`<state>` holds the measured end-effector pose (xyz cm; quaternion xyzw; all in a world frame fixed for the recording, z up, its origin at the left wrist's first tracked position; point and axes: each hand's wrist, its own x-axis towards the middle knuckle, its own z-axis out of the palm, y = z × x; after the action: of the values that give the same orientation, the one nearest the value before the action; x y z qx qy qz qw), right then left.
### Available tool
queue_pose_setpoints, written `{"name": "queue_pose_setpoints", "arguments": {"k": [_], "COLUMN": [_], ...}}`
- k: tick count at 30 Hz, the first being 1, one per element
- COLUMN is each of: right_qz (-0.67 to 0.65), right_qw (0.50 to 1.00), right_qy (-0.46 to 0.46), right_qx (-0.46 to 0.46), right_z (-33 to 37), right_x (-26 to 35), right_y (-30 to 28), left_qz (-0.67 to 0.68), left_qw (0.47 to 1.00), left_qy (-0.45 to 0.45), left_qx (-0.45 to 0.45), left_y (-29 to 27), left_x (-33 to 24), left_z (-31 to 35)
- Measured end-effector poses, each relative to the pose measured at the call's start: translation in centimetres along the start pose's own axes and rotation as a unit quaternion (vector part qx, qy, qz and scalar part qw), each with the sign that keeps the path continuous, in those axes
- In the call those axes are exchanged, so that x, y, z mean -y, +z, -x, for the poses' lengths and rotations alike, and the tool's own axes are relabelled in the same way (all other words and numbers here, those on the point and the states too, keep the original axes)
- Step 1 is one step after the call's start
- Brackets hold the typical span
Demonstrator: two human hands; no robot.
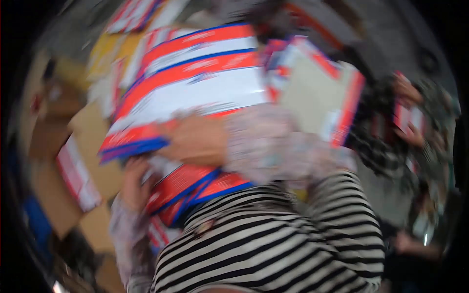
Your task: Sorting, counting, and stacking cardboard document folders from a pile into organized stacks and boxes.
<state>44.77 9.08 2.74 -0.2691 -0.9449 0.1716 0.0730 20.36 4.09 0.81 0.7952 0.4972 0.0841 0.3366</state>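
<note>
A stack of flat printed cartons in red, white and blue lies across my lap and beyond it. My right hand reaches over from the right and closes on the left edge of the upper cartons, its fingertips blurred. Just below that edge is my left hand, its fingers curled beside the corner of the stack; motion blur hides exactly what they pinch. More red and blue cartons show under my right forearm, resting against my striped clothing.
Brown cardboard and a red-and-white carton lie at the left. Yellow pieces are at the far left. An open-backed carton stands to the right of the stack. Another person's hands hold a red-and-white piece at the far right.
</note>
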Motion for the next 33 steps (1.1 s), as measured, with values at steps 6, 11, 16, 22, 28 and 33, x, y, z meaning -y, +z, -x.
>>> {"name": "queue_pose_setpoints", "arguments": {"k": [6, 11, 16, 22, 28, 33], "right_qz": [0.073, 0.061, 0.042, 0.017, 0.030, 0.090], "right_qw": [0.994, 0.996, 0.997, 0.998, 0.996, 0.992], "right_qy": [0.030, 0.030, 0.052, 0.066, 0.076, 0.080], "right_qx": [0.075, 0.063, 0.034, 0.013, 0.026, 0.035], "right_z": [0.0, -0.1, 0.1, 0.2, 0.3, 0.1], "right_x": [1.2, 0.9, 0.5, 0.7, 0.9, 1.0], "right_y": [-1.1, -1.4, -1.6, -1.1, -1.0, -0.1], "left_qz": [0.085, 0.071, 0.039, -0.064, -0.012, 0.086], "left_qw": [0.996, 0.997, 0.999, 0.996, 0.999, 0.988], "left_qy": [0.000, 0.000, 0.026, 0.041, -0.026, -0.123], "left_qx": [-0.017, 0.029, 0.017, -0.037, -0.035, -0.035], "left_y": [0.2, -0.5, -1.0, -0.8, -0.5, -0.7], "left_x": [0.5, 0.2, -0.6, -0.9, -1.3, -1.6], "left_z": [-0.4, -0.3, -0.8, 0.1, -0.1, -0.8]}}
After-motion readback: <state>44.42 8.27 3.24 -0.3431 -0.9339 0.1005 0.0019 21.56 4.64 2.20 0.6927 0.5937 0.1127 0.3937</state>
